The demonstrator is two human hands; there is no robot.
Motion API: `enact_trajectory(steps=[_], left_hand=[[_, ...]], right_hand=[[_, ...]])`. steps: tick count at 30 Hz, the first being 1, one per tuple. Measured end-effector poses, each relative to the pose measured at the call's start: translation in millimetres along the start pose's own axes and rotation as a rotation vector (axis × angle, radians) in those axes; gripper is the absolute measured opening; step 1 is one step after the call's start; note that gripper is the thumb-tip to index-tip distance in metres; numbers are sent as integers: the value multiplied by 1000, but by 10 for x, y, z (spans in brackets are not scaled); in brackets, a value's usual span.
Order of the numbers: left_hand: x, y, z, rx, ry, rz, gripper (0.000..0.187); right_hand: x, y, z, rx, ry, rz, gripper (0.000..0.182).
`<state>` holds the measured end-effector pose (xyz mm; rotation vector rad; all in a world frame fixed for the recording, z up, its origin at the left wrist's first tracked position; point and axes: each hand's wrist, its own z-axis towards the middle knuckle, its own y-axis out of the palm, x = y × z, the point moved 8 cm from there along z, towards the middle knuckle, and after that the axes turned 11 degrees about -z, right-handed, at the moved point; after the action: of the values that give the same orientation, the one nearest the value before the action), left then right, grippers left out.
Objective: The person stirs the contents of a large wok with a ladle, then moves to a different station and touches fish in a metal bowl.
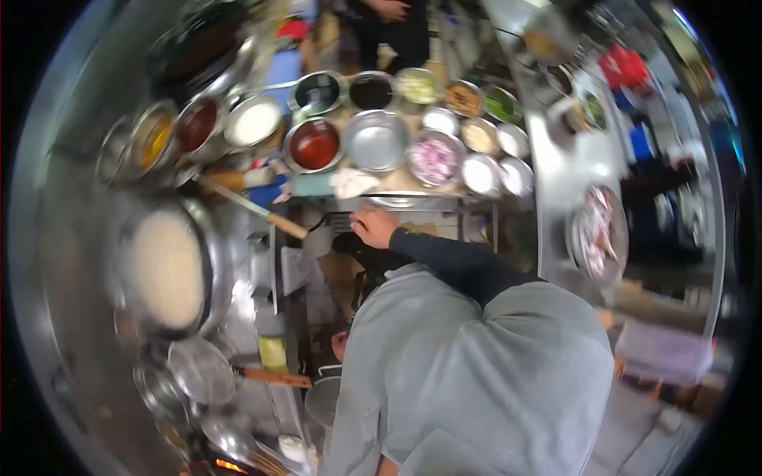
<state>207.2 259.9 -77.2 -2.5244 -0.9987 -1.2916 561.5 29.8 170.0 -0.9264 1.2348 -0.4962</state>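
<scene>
My right hand (375, 226), in a black sleeve, reaches across in front of my grey shirt. It hovers just below the edge of a counter full of bowls, its fingers loosely bent and apart, with nothing seen in them. Above it a pale crumpled cloth (354, 182) lies on that edge. A steel bowl (376, 141) and a bowl of red sauce (314, 145) stand behind the cloth. Of my left hand (340, 346) only a small patch shows past the shirt; its fingers are hidden. Below that patch is a grey pot (322, 401) with a handle.
At left a large wok (168, 270) holds pale, cloudy contents; a wooden-handled tool (254, 208) lies above it. A mesh strainer (202, 371) and a flame (230, 465) are lower left. A tray of meat (600, 236) sits right. Another person's hand (389, 9) shows at top.
</scene>
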Motion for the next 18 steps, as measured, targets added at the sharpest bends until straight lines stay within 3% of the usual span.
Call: enact_trajectory(steps=[3, 9, 11, 13, 18], left_hand=[[-203, 138, -41, -154, -99, 102, 5], [-399, 351, -61, -337, -189, 312, 7], [-392, 438, -50, -372, -197, 381, 7], [-339, 599, -17, -402, -195, 437, 8], [-234, 1117, 9, -479, -185, 586, 9]], right_hand=[[838, -262, -1004, 60, 248, 4, 21], [1757, -1294, -3024, 443, 886, 92, 21], [2285, -1286, -3682, 673, 968, 365, 19], [2313, -1581, -4191, 893, 1155, 672, 17], [2652, -2146, -5402, 1419, 1271, 880, 24]])
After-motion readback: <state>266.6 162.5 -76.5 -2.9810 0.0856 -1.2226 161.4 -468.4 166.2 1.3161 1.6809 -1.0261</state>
